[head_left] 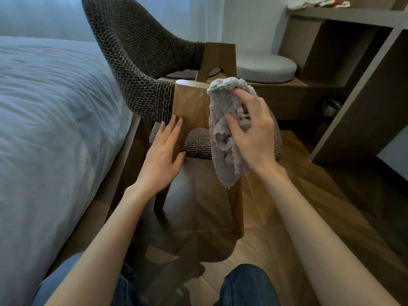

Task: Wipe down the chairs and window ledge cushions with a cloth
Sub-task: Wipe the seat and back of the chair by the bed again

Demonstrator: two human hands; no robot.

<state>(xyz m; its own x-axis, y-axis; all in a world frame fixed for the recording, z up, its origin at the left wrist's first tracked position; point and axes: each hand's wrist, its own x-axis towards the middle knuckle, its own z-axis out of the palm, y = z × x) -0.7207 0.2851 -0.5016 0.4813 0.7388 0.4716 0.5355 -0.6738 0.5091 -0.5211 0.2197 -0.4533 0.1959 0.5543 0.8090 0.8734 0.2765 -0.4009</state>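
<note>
Hanging at frame centre, the grey cloth [225,151], shaggy and crumpled, lies against the wooden front post [189,104] of the chair [132,51]; the right hand [254,133] has a curled grip on it. The left hand [163,155], fingers straight, holds nothing and presses flat on the post. Judged early: the window ledge cushions [265,67], upper right of centre, appear not yet wiped.

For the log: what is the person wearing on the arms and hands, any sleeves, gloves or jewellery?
Nothing: the left hand and right hand are ungloved, with no rings, watch or bracelet showing, and both forearms are bare, no sleeve in view. Blue jeans cover the knees.
</note>
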